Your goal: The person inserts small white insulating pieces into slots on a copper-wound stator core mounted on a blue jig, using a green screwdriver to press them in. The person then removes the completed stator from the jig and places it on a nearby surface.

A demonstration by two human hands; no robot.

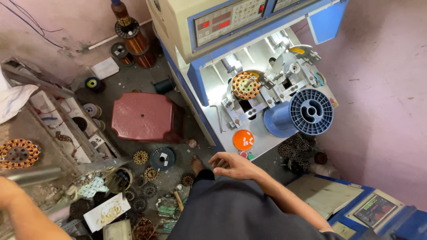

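My right hand (233, 165) hovers over my dark-clothed knee, just below the front edge of a blue and white winding machine (195, 84). Its fingers are loosely apart and hold nothing. Nearest to it are an orange round disc (243, 139) and small red and green buttons (246, 155) on the machine's deck. Further up the deck, a stator with copper windings (245, 85) sits in the fixture. A blue plastic spool (311, 111) lies on its side to the right. Only my left forearm (22, 213) shows at bottom left; the hand is out of frame.
A red plastic stool (143, 116) stands on the floor beside the machine. Copper wire spools (135, 40) stand by the back wall. Several bare stator cores (147, 178) litter the floor near my bare foot (196, 164). A wound stator (18, 153) lies on the left bench.
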